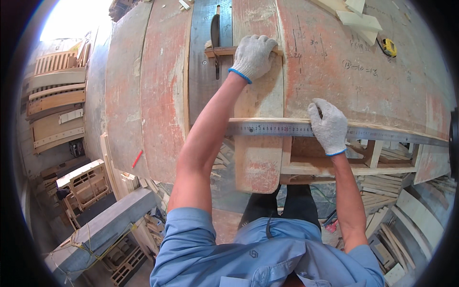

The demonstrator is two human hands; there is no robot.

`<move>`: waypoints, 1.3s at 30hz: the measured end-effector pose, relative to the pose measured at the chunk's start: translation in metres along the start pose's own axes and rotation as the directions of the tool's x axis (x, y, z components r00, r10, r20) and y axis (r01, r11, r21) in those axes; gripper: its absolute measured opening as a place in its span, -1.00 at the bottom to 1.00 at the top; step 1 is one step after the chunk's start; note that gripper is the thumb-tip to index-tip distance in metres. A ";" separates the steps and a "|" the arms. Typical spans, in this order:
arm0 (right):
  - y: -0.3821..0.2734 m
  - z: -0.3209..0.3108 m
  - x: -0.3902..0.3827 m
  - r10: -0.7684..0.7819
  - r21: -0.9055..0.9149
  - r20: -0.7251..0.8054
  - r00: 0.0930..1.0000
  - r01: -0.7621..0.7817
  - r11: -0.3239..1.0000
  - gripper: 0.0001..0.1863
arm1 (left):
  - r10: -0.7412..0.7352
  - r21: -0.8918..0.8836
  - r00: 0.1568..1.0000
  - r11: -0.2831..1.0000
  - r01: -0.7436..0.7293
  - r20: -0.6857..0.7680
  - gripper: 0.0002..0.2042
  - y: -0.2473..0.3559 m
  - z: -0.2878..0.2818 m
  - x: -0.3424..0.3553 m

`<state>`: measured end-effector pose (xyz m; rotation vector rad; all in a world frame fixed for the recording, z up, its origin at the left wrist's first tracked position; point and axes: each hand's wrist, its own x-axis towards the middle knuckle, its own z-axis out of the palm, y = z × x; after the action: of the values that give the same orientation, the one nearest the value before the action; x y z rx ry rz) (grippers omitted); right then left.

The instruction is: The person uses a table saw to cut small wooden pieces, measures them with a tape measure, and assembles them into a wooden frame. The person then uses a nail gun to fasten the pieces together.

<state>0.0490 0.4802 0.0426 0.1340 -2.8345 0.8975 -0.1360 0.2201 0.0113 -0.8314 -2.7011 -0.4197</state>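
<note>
At the far middle of the saw table, my left hand (255, 56), in a pale knitted glove, is closed over a short wooden strip (224, 51). The strip lies crosswise against the dark saw blade (215, 36), which rises from a slot in a metal plate (203, 91). My gloved fingers are a short way right of the blade. My right hand (329, 125), gloved too, has its fingers curled at the table's near edge. It grips a long wooden rail there, with a steel ruler (267, 129) along its near side; its fingertips are partly hidden.
A pale board (258, 167) juts past the near edge towards my body. A yellow tape measure (388, 47) and wood offcuts (361, 24) lie at far right. A red pencil-like stick (137, 158) rests at left. Wooden frames (57, 103) and a grey beam (103, 229) stand left.
</note>
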 end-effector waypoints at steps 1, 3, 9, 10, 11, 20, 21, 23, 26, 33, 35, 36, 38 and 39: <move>0.000 0.000 0.000 -0.005 -0.007 -0.011 1.000 0.005 1.000 -0.72 | -0.009 -0.009 1.000 1.000 0.009 0.014 -0.79 0.000 -0.002 0.002; -0.001 0.001 0.001 -0.014 -0.012 -0.023 1.000 0.013 1.000 -0.78 | -0.030 -0.013 0.998 0.999 0.030 0.052 -0.79 0.003 -0.010 0.005; 0.003 -0.002 0.003 -0.019 -0.008 0.046 0.999 0.020 1.000 -0.82 | -0.112 -0.206 0.992 0.974 0.097 -0.062 -0.80 0.079 -0.099 -0.010; 0.001 -0.002 0.006 -0.040 0.006 0.069 0.997 0.040 0.999 -0.82 | -0.192 -0.271 0.965 0.952 0.138 -0.181 -0.82 0.090 -0.124 -0.030; 0.001 -0.002 0.005 -0.052 0.012 0.061 0.997 0.051 0.999 -0.81 | -0.310 -0.371 0.926 0.903 0.216 -0.217 -0.85 0.098 -0.147 -0.056; 0.020 0.005 -0.003 -0.176 0.022 0.174 0.969 0.175 0.984 -0.72 | -0.949 -0.819 -0.287 -0.058 0.571 -0.132 -0.75 0.197 -0.212 -0.393; 0.020 0.002 -0.001 -0.150 0.014 0.227 0.962 0.151 0.989 -0.71 | -0.923 -0.819 -0.368 -0.125 0.560 -0.111 -0.74 0.214 -0.199 -0.432; 0.016 -0.003 0.000 -0.155 0.002 0.289 0.945 0.162 0.987 -0.68 | -0.846 -0.810 -0.521 -0.226 0.542 -0.113 -0.73 0.255 -0.162 -0.499; 0.017 0.000 0.006 -0.149 -0.063 0.347 0.926 0.181 0.981 -0.64 | -0.743 -0.732 -0.660 -0.387 0.561 -0.114 -0.65 0.324 -0.114 -0.575; 0.037 0.008 0.029 -0.208 -0.055 0.424 0.881 0.254 0.966 -0.58 | -0.569 -0.561 -0.819 -0.655 0.507 -0.076 -0.63 0.459 -0.040 -0.653; 0.040 0.010 0.033 -0.238 -0.038 0.415 0.878 0.278 0.960 -0.58 | -0.524 -0.616 -0.851 -0.659 0.432 -0.036 -0.61 0.493 -0.035 -0.661; 0.037 0.008 0.034 -0.236 -0.037 0.422 0.875 0.276 0.960 -0.58 | -0.510 -0.603 -0.860 -0.678 0.420 -0.025 -0.62 0.509 -0.036 -0.666; 0.039 0.010 0.040 -0.243 -0.046 0.423 0.873 0.289 0.956 -0.57 | -0.465 -0.563 -0.885 -0.734 0.381 0.008 -0.61 0.546 -0.030 -0.683; 0.042 0.013 0.046 -0.236 -0.037 0.438 0.868 0.280 0.959 -0.56 | -0.462 -0.522 -0.887 -0.759 0.390 0.009 -0.60 0.574 -0.018 -0.701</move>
<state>-0.0034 0.5050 0.0166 0.7726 -3.1381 0.7388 0.7570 0.3190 -0.1071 2.4464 -1.2703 -0.8909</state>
